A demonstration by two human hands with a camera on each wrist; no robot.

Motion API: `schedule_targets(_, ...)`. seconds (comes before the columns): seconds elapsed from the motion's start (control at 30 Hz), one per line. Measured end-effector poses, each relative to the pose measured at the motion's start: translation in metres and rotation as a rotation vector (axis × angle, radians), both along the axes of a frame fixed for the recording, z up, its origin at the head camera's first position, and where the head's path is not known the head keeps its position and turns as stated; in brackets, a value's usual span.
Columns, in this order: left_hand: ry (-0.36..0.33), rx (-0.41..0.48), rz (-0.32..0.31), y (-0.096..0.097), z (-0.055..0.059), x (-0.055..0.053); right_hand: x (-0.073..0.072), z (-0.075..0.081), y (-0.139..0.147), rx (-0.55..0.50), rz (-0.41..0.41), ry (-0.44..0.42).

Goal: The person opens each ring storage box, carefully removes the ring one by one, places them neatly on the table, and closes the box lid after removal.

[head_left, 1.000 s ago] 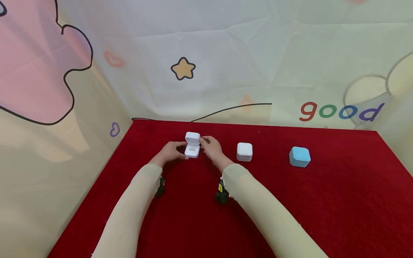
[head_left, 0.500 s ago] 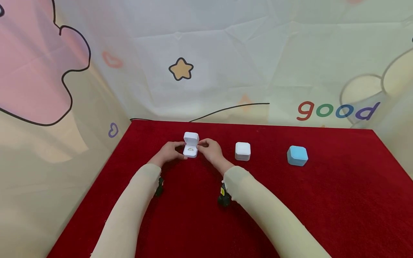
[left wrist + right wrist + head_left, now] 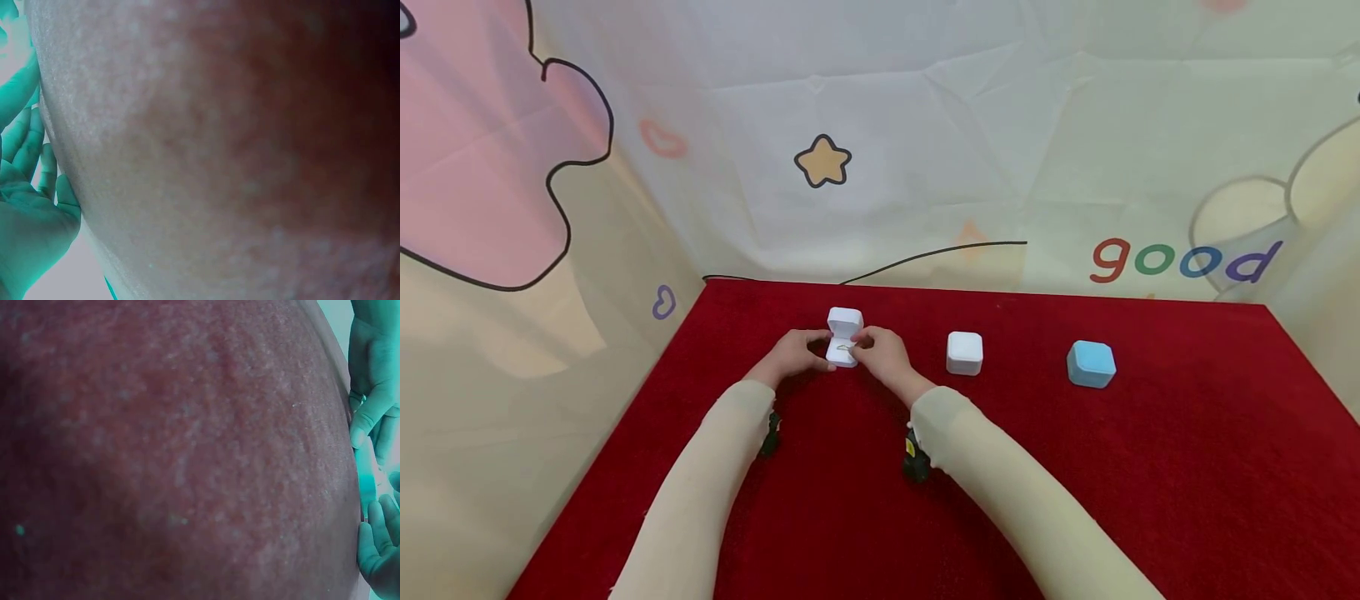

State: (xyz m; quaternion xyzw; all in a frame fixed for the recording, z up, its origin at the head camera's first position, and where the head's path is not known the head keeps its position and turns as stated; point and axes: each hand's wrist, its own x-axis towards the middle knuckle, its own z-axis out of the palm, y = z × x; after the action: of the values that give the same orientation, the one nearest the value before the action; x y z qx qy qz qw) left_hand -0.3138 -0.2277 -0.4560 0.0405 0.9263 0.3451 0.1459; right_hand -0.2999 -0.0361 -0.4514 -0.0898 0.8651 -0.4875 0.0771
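Observation:
A small white ring box (image 3: 846, 317) stands on the red cloth with its lid up. Inside sits a thin gold-coloured ring (image 3: 842, 347) on a white cushion. My left hand (image 3: 793, 355) grips the box's left side between thumb and fingers. From the right, my right hand (image 3: 886, 358) reaches into the box, its thumb and finger pinching the ring at its right side. Blurred close-up surface fills most of both wrist views, with tinted hands showing only along the outer edges.
A closed white box (image 3: 965, 353) stands to the right of the open one. Farther right is a closed light blue box (image 3: 1091, 364). Behind the red cloth (image 3: 842, 500) hangs a printed fabric backdrop (image 3: 925, 167).
My right hand has moved from the box's right side inward to the ring, and its fingertips now overlap the cushion. My left hand keeps its hold on the box.

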Motion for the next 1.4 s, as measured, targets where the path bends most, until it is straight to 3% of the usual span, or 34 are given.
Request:
schedule_targets(0.3, 0.023, 0.003, -0.024, -0.001, 0.0, 0.001, -0.004, -0.005, -0.006, 0.034, 0.006, 0.031)
schedule_targets(1.13, 0.005, 0.006, 0.003, 0.001, 0.002, 0.002, -0.009, -0.003, -0.012, 0.153, 0.049, 0.071)
schedule_targets(1.4, 0.003, 0.022, 0.004, 0.0, 0.001, 0.001, -0.01, -0.002, -0.013, 0.223, 0.071, 0.122)
